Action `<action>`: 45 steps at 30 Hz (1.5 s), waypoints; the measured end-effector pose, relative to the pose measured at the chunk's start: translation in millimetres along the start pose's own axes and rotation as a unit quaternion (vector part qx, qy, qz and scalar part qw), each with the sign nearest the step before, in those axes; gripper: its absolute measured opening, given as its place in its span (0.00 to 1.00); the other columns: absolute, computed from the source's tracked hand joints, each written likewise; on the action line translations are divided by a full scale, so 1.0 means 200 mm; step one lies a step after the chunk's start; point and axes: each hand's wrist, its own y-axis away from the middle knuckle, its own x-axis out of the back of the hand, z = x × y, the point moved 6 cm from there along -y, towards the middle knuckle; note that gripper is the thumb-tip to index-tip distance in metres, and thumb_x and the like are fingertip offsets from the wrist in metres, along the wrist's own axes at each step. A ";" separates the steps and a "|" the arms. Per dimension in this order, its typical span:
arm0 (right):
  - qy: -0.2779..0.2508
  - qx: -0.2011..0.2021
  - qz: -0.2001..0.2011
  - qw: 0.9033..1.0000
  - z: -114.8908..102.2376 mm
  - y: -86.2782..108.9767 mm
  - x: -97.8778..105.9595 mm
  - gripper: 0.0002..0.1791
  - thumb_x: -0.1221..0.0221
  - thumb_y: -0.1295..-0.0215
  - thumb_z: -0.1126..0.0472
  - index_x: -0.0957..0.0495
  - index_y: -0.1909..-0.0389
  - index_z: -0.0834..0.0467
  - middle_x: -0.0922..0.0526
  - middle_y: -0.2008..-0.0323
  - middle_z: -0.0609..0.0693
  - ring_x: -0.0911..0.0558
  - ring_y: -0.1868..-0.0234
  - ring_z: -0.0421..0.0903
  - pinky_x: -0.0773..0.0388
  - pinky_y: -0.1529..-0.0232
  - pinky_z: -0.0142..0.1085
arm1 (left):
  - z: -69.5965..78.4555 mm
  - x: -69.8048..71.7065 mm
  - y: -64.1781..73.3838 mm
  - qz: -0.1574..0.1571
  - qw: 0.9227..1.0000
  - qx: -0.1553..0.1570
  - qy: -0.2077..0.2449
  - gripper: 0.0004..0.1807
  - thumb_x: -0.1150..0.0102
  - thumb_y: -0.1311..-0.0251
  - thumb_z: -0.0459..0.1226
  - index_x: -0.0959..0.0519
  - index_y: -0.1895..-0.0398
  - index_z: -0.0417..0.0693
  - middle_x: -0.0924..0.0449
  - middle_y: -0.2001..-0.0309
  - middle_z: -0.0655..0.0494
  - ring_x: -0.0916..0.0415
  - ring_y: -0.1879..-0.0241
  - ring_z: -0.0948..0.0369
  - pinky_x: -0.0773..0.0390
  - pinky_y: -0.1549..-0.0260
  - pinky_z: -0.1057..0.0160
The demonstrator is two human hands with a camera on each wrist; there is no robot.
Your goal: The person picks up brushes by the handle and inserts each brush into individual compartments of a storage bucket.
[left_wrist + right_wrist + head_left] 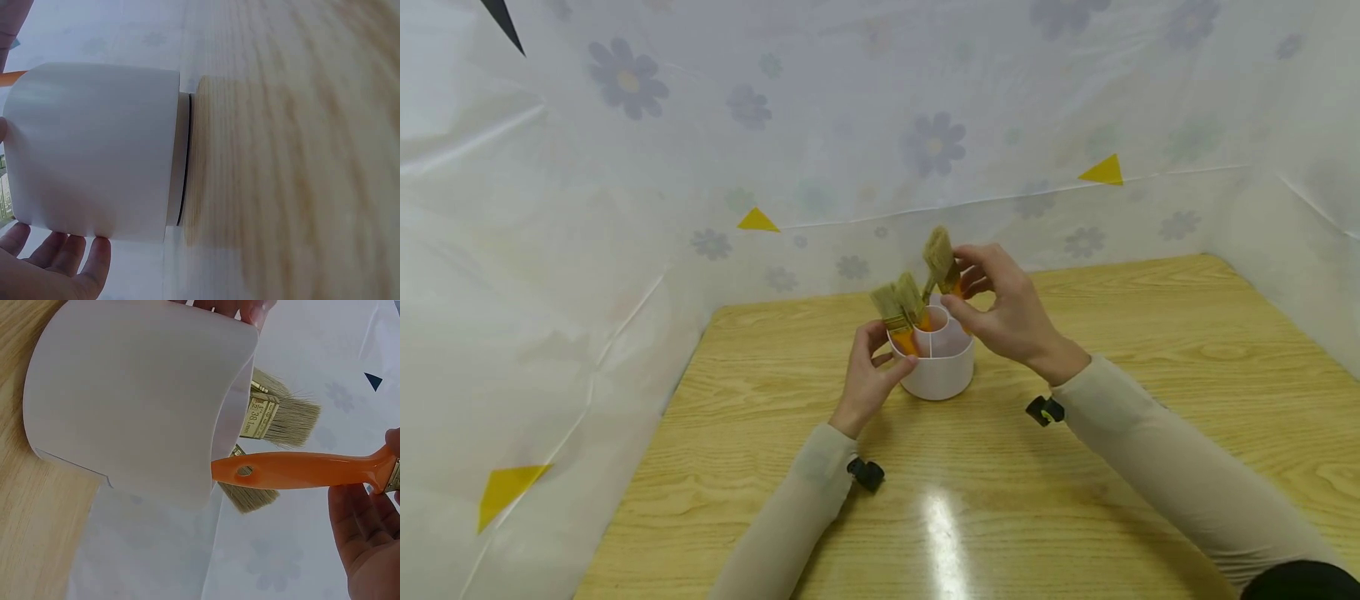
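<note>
A white round holder [940, 382] with inner compartments stands on the table. My left hand [868, 379] grips its left side, thumb at the front rim; the left wrist view shows fingertips [57, 247] against the wall of the holder. With my right hand [1009, 310] I hold a paintbrush [294, 470] by the top of its orange handle near the ferrule, bristles up. The handle's lower end is at the holder's rim on the right side. Other paintbrushes [892, 310] stand bristles up in the holder, leaning left; another brush [250, 495] is partly hidden behind the held handle.
The wood-grain table [1000, 508] extends around the holder. Behind it and at both sides hangs a pale flowered plastic sheet [842, 142], marked with yellow triangles [758, 220]. A small black device [867, 475] is at the left wrist, another device [1045, 410] at the right.
</note>
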 end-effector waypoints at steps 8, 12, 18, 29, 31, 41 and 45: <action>0.001 -0.004 -0.003 1.000 -0.03 0.00 -0.01 0.30 0.35 0.49 0.77 0.32 0.43 0.69 0.26 0.57 0.63 0.21 0.66 0.55 0.20 0.65 0.49 | 0.00 0.00 0.00 -0.002 1.000 0.005 0.001 0.34 0.38 0.44 0.29 0.42 0.36 0.32 0.38 0.38 0.37 0.39 0.37 0.43 0.36 0.41 0.40; 0.004 -0.013 -0.010 1.000 0.05 0.03 -0.03 0.31 0.33 0.48 0.73 0.31 0.41 0.63 0.26 0.55 0.58 0.21 0.65 0.51 0.20 0.65 0.45 | -0.01 0.00 0.00 -0.004 1.000 0.004 0.001 0.34 0.38 0.44 0.29 0.42 0.35 0.32 0.39 0.37 0.37 0.39 0.37 0.43 0.37 0.41 0.40; 0.000 -0.018 -0.018 1.000 0.10 0.05 -0.05 0.32 0.33 0.47 0.71 0.32 0.40 0.62 0.26 0.54 0.57 0.21 0.64 0.49 0.20 0.65 0.45 | 0.00 0.00 0.00 -0.003 1.000 0.004 0.001 0.34 0.38 0.43 0.30 0.42 0.36 0.32 0.39 0.38 0.37 0.39 0.37 0.43 0.36 0.41 0.40; -0.005 -0.021 -0.026 0.999 0.13 0.08 -0.07 0.31 0.35 0.47 0.74 0.32 0.41 0.65 0.26 0.55 0.60 0.21 0.65 0.51 0.19 0.65 0.46 | 0.00 0.00 0.00 -0.004 1.000 0.007 0.000 0.34 0.37 0.43 0.30 0.42 0.36 0.33 0.38 0.38 0.37 0.39 0.37 0.44 0.36 0.41 0.40; -0.005 -0.027 -0.032 0.999 0.14 0.08 -0.07 0.31 0.34 0.45 0.71 0.32 0.40 0.63 0.25 0.54 0.57 0.21 0.64 0.49 0.19 0.64 0.44 | 0.00 0.00 0.00 -0.005 1.000 0.007 -0.001 0.34 0.37 0.43 0.30 0.42 0.35 0.32 0.38 0.38 0.37 0.39 0.37 0.44 0.36 0.41 0.40; 0.002 -0.030 -0.039 0.999 0.17 0.11 -0.07 0.31 0.35 0.44 0.70 0.32 0.39 0.62 0.25 0.54 0.56 0.21 0.64 0.47 0.19 0.64 0.42 | 0.00 0.00 0.00 -0.008 1.000 0.010 -0.002 0.34 0.38 0.42 0.30 0.42 0.35 0.32 0.39 0.37 0.37 0.39 0.37 0.43 0.36 0.41 0.39; -0.004 -0.025 -0.034 0.999 0.17 0.12 -0.08 0.30 0.34 0.46 0.71 0.32 0.40 0.63 0.25 0.56 0.56 0.21 0.65 0.48 0.19 0.65 0.42 | -0.01 0.00 0.00 -0.007 1.000 0.010 -0.001 0.34 0.38 0.43 0.30 0.42 0.35 0.32 0.39 0.37 0.37 0.39 0.37 0.43 0.36 0.41 0.40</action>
